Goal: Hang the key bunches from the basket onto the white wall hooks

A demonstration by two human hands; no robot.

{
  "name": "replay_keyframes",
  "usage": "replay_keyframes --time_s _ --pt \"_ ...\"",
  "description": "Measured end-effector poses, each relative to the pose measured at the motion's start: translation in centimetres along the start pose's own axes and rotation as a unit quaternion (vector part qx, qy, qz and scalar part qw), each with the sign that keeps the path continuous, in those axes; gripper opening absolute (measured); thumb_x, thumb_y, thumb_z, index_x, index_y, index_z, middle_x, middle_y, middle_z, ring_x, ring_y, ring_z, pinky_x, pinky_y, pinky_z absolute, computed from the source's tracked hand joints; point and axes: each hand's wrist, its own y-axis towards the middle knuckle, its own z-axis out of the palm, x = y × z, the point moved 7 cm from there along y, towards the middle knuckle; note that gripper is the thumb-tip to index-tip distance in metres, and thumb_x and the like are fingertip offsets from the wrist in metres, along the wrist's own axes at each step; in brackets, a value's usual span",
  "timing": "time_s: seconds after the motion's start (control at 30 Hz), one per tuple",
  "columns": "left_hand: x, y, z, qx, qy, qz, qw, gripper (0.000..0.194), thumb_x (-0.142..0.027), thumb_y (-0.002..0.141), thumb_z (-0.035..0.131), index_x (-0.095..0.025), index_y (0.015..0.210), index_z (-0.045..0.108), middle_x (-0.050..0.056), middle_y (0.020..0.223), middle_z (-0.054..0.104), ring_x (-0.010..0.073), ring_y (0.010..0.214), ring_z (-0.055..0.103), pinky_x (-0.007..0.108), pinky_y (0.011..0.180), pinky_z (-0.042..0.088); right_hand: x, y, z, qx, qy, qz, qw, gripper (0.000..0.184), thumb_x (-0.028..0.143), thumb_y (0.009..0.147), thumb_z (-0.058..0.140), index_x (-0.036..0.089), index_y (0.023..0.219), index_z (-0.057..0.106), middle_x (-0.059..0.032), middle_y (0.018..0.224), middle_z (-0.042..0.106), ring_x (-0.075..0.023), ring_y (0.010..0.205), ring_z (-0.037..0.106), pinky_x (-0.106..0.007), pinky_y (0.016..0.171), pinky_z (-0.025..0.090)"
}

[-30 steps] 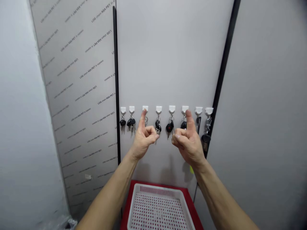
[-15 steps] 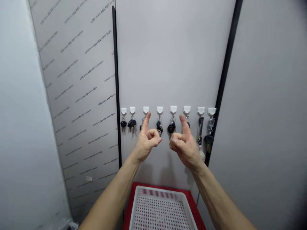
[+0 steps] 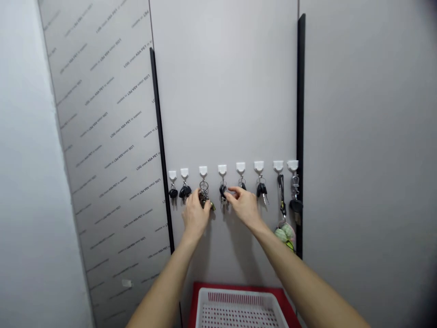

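A row of white hooks [image 3: 222, 169] on the pale panel carries hanging bunches of keys. My left hand [image 3: 196, 216] has its thumb and fingers around the keys [image 3: 204, 197] on the third hook from the left, whose ring [image 3: 204, 185] still hangs there. Some keys poke out past the thumb. Beside the fourth hook's keys [image 3: 223, 190], my right hand [image 3: 245, 206] has thumb and index finger apart, their tips close to the black key head; contact is unclear. Part of the fifth bunch [image 3: 243, 186] is hidden behind that hand.
Below stands a white perforated basket [image 3: 235, 298] on a red surface [image 3: 290, 310]. More keys [image 3: 262, 189] hang at right, with a strap [image 3: 281, 191] bearing a green pendant [image 3: 285, 233]. Black vertical strips [image 3: 300, 91] edge the panel; printed film [image 3: 102, 182] covers the left one.
Both hands had pointing index fingers before the panel. Now my left fingers have closed around the third hook's keys, and my right hand has turned inward beside the fourth bunch. The view has shifted.
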Motion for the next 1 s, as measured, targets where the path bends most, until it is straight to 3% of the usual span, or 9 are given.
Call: replay_keyframes --time_s 0.17,0.27,0.33,0.4,0.5,0.67,0.87,1.0 --pt "-1.0 1.1 -0.2 0.009 0.022 -0.008 1.0 0.038 -0.029 0.066 0.044 -0.018 0.101 0.038 0.007 0.086 0.052 0.018 0.079 0.05 0.029 0.064 0.038 0.8 0.7 0.6 -0.003 -0.065 -0.008 0.998 0.024 0.037 0.062 0.046 0.017 0.069 0.056 0.0 0.05 0.052 -0.0105 0.048 0.046 -0.021 0.049 0.033" --pt "-0.5 1.5 -2.1 -0.067 0.021 0.012 0.997 0.032 -0.027 0.065 0.044 -0.018 0.096 0.041 0.006 0.089 0.049 0.0176 0.084 0.046 0.029 0.07 0.037 1.4 0.2 0.5 -0.018 -0.066 -0.027 0.997 0.021 0.036 0.063 0.045 0.017 0.069 0.053 0.0013 0.05 0.05 -0.0099 0.047 0.046 -0.02 0.049 0.033" --pt "0.6 1.8 -3.7 -0.131 0.035 0.007 0.991 0.031 -0.025 0.064 0.044 -0.018 0.094 0.042 0.007 0.093 0.046 0.0189 0.091 0.042 0.031 0.076 0.034 2.2 -0.5 0.9 0.001 -0.05 -0.058 0.997 0.02 0.035 0.065 0.044 0.017 0.069 0.052 0.0016 0.049 0.05 -0.0093 0.046 0.045 -0.02 0.048 0.033" --pt "2.2 2.1 -4.7 -0.158 0.049 -0.014 0.986 0.031 -0.026 0.063 0.046 -0.017 0.093 0.043 0.007 0.096 0.044 0.0205 0.094 0.038 0.034 0.079 0.032 3.4 -1.1 1.8 0.034 -0.035 -0.095 0.994 0.019 0.033 0.066 0.043 0.017 0.069 0.053 0.001 0.051 0.052 -0.0091 0.047 0.046 -0.019 0.049 0.034" --pt "4.5 2.8 -4.8 -0.129 0.035 -0.041 0.99 0.029 -0.029 0.063 0.046 -0.017 0.09 0.046 0.007 0.093 0.045 0.0206 0.093 0.04 0.034 0.079 0.033 5.2 -1.6 3.4 0.063 -0.031 -0.129 0.989 0.018 0.03 0.066 0.044 0.017 0.071 0.054 -0.0012 0.06 0.057 -0.01 0.054 0.049 -0.02 0.054 0.035" --pt "6.6 3.3 -4.4 -0.092 -0.043 -0.055 0.993 0.022 -0.024 0.065 0.042 -0.018 0.085 0.048 0.005 0.085 0.049 0.015 0.08 0.048 0.029 0.073 0.037 7.2 -1.2 6.6 0.105 -0.064 -0.124 0.985 0.023 0.032 0.069 0.042 0.018 0.081 0.055 -0.0037 0.066 0.06 -0.0128 0.062 0.053 -0.022 0.058 0.036" --pt "6.6 4.8 -5.0 -0.066 -0.155 -0.074 0.983 0.02 -0.019 0.059 0.046 -0.017 0.079 0.049 -0.001 0.065 0.052 0.0093 0.055 0.049 0.022 0.057 0.038 7.9 -0.2 9.3 0.127 -0.184 -0.076 0.972 0.028 0.035 0.065 0.045 0.016 0.083 0.055 -0.0108 0.074 0.06 -0.0218 0.07 0.054 -0.029 0.056 0.037" --pt "5.8 6.1 -6.3 -0.085 -0.205 -0.055 0.973 0.021 -0.019 0.059 0.046 -0.016 0.08 0.048 -0.002 0.063 0.05 0.007 0.052 0.046 0.019 0.053 0.037 8.1 0.5 9.9 0.122 -0.178 -0.056 0.975 0.028 0.032 0.062 0.046 0.016 0.083 0.055 -0.0112 0.076 0.059 -0.022 0.072 0.053 -0.03 0.057 0.037"
